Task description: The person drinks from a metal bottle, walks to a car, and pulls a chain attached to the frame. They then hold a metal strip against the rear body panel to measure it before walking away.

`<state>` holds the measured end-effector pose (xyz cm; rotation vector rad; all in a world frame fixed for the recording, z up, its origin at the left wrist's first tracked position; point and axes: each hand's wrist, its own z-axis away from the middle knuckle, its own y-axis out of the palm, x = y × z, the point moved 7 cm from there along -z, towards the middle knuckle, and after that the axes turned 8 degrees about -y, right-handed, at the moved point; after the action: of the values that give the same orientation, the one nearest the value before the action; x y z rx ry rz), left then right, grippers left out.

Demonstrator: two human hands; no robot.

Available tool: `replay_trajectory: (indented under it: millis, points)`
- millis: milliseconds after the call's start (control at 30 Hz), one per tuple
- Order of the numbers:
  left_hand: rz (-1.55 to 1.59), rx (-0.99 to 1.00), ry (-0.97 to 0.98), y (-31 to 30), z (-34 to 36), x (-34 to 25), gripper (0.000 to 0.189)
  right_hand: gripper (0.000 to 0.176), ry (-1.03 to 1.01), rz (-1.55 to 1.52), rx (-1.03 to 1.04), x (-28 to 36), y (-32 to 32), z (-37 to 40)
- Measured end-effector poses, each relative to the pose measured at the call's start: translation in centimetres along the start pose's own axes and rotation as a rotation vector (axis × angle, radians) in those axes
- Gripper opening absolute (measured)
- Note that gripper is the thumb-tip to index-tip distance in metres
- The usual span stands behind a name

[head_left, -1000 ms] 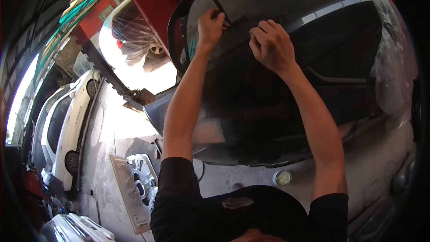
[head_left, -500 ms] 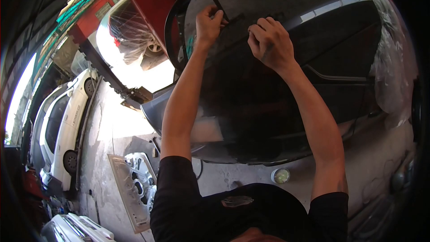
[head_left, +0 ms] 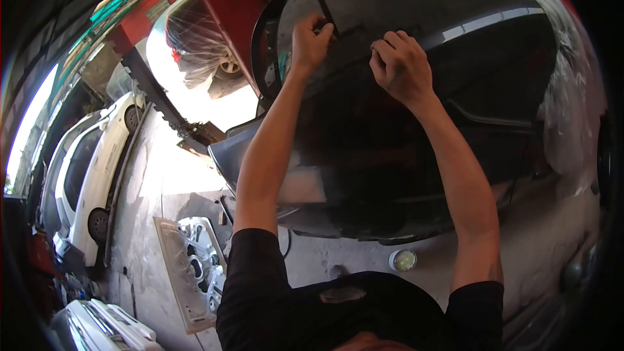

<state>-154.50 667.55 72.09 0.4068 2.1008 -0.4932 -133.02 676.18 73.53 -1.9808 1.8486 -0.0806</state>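
Note:
My left hand (head_left: pixel 311 45) is raised over a glossy black car body (head_left: pixel 364 136), its thumb and fingers pinched around the lower end of a thin black strip (head_left: pixel 324 8). The strip slants up and away from the fingers across the dark, shiny surface. To the right, my right hand (head_left: pixel 404 68) is held with curled fingers pressed together, close over the same surface. What sits in those right fingertips, if anything, I cannot tell. Both forearms reach forward over the car's near edge.
Clear plastic sheeting (head_left: pixel 572 104) hangs along the car's right side. A small tub (head_left: pixel 403 260) stands on the floor below the car. At left lie a bare door panel (head_left: pixel 188 273) and white bodywork (head_left: pixel 107 325), with a white car (head_left: pixel 91 182) parked beyond.
The view has shifted slightly. Both hands appear a little lower and further right, still close to the black surface; the left keeps its pinch on the strip.

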Motion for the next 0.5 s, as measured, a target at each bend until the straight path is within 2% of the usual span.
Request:
replay_trajectory:
  millis: [167, 267, 500]
  points:
    - [0.007, -0.027, 0.061, -2.1, 3.6, -1.8, 0.018, 0.007, -0.001, -0.006, -0.013, 0.1, -0.2, 0.2]
    - [0.026, -0.042, 0.035, -3.1, 6.4, -4.1, 0.017, 0.006, -0.004, -0.014, -0.037, 0.0, -0.2, 0.3]
    - [0.039, -0.101, 0.046, -5.3, 11.1, -5.2, 0.016, 0.006, 0.010, -0.042, -0.035, -0.2, -0.5, 0.4]
